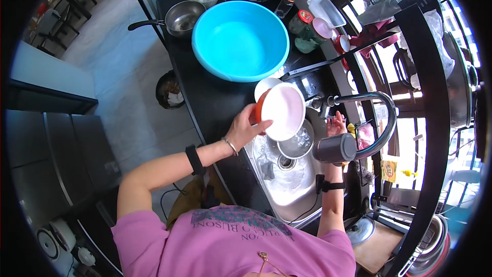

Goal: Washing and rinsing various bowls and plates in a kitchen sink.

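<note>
In my left hand (250, 123) is a bowl (284, 111) with a white inside and an orange outside, tilted so its inside faces me. The thumb lies over its rim. Behind it, partly hidden, a white round dish (265, 85) stands at the counter's edge by the sink. My right hand (336, 125) is up beside the base of the chrome faucet (388, 109); the grey spout head (335, 148) covers part of it, so its grip is unclear. Below the held bowl, a metal bowl (298, 144) with water sits in the steel sink (288, 188).
A large blue basin (240, 42) stands on the black counter (234, 169), next to a small saucepan (184, 17). Several jars (305, 21) line the window side. A black rack post (423, 84) rises at right. A dark bin (169, 90) is on the floor.
</note>
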### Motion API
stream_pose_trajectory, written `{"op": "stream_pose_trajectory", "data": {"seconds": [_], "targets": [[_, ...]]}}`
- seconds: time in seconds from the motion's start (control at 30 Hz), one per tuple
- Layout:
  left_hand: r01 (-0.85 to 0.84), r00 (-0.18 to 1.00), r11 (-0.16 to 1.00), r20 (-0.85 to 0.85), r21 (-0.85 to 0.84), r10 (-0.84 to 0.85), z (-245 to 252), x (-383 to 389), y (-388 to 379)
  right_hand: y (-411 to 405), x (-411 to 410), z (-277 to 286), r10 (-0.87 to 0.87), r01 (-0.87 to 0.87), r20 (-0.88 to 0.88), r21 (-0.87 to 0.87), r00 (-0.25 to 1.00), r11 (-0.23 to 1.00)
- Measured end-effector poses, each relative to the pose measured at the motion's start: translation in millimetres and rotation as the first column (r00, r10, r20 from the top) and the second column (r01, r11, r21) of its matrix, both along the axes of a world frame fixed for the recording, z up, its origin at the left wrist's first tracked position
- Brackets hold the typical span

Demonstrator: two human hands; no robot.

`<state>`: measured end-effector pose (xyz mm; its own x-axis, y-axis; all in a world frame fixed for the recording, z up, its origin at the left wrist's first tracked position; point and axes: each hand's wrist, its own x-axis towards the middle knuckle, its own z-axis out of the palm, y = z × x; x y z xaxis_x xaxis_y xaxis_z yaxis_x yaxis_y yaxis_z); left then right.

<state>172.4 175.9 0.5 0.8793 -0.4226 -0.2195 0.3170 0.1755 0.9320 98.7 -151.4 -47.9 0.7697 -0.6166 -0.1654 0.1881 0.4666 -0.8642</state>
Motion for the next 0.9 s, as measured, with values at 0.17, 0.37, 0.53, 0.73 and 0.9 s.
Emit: {"op": "stream_pose_trajectory", "data": {"seconds": [0.17, 0.37, 0.53, 0.73, 0.9], "targets": [[-0.108, 0.979, 0.963, -0.193, -0.246, 0.06, 57.3, 66.4, -35.3, 12.4, 5.1, -23.1, -0.061, 0.054, 0.033, 0.162, 0.998, 0.985], [-0.275, 0.96, 0.955, 0.088, 0.108, 0.266, 55.6, 184.2, -141.2, 37.4, -52.9, -176.8, 0.359, -0.522, -0.643, -0.075, 0.677, 0.85], [-0.426, 0.905, 0.86, 0.126, 0.281, 0.407, 42.2, 273.5, -205.5, 58.6, -72.4, -191.4, 0.431, -0.863, -0.763, -0.498, 0.481, 0.083], [-0.4, 0.916, 0.874, 0.102, 0.276, 0.387, 37.0, 321.0, -292.8, 7.1, -134.5, -242.8, -0.362, -0.773, -0.748, -0.307, 0.556, -0.555], [-0.372, 0.926, 0.861, 0.071, 0.348, 0.371, 19.2, 352.2, -316.9, 53.1, -120.2, -240.4, -0.264, -0.913, -0.885, -0.323, 0.385, -0.247]]}}
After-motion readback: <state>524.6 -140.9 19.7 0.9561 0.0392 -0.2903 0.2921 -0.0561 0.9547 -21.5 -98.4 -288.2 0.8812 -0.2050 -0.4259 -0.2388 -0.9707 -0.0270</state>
